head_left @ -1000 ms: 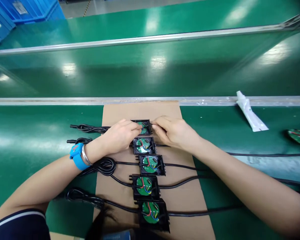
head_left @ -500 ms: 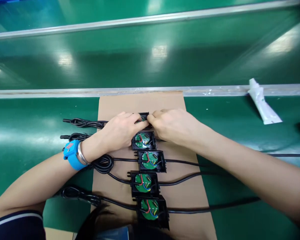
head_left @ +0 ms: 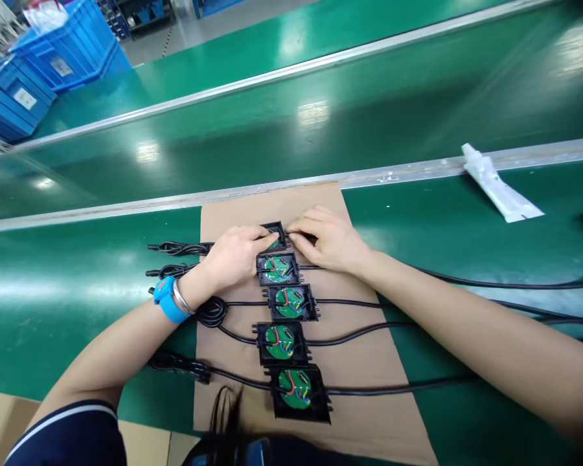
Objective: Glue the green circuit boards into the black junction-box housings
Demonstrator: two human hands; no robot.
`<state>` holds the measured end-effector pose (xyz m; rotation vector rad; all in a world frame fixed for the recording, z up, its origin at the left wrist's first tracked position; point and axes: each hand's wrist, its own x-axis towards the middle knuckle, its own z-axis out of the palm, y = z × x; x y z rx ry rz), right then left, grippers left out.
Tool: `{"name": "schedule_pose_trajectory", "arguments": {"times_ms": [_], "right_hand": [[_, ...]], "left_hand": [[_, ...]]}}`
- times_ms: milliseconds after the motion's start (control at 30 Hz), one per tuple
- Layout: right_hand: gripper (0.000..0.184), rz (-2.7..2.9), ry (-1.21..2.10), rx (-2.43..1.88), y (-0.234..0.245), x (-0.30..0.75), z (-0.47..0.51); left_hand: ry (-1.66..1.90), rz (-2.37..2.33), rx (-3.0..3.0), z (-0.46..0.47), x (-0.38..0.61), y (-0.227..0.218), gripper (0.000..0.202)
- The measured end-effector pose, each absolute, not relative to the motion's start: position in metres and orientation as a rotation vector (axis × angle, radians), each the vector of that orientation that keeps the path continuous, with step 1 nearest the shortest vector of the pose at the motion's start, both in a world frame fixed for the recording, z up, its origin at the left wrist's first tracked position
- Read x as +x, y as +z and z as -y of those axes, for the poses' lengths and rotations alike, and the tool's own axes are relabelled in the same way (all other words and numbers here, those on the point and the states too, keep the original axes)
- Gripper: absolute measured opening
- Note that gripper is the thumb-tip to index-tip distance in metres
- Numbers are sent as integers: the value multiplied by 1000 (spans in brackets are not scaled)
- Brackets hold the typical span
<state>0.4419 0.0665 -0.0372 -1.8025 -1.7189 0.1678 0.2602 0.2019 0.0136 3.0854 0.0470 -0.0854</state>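
Several open black plastic housings, each with a round green circuit board and coloured wires, lie in a column on a cardboard sheet [head_left: 364, 388]. At the far end, my left hand [head_left: 238, 255] grips the farthest housing [head_left: 280, 241], its thumb and index finger over the left side and part of the board. My right hand [head_left: 330, 239] pinches the black cable [head_left: 287, 234] at that housing's right edge, fingertips together. Just nearer lies a second housing [head_left: 278, 268], below my left fingers. A third housing [head_left: 292, 302], a fourth housing [head_left: 282, 343] and the nearest housing [head_left: 300, 392] follow toward me.
Coiled black cables [head_left: 212, 312] lie left of the housings; other cables [head_left: 466, 280] run off right. A white tube [head_left: 500, 188] rests by the metal rail [head_left: 408, 169] at right. Blue crates [head_left: 68, 48] stand at the far left beyond the green bench [head_left: 175, 226].
The view has turned and shifted, bringing blue crates into sight. My right fingers have drawn slightly off the farthest housing to the cable at its edge; my left hand stays on the housing.
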Motion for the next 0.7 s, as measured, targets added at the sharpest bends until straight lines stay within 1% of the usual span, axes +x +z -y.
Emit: {"name": "schedule_pose_trajectory", "arguments": {"times_ms": [133,233,333,467,533,700], "right_hand": [[41,1800,104,-1809,-36,440,-65],[41,1885,-6,-1796,-38,440,-65],[39,1928,-109,-1736,-44,441,-67],[33,1902,-235,-1711,-51,441,-69],[32,1881,-266,-1745,-52,440,-69],[33,1908,-306,-1758,-51,437,-68]], "left_hand": [[-244,44,3252,-192,269,22,38],[-276,78,3285,-189,273,24,33],[-232,54,3265,-191,272,22,36],[-121,-62,3253,-189,269,20,47],[-128,-62,3285,-186,269,22,44],[-309,-8,3299,-175,280,31,34]]}}
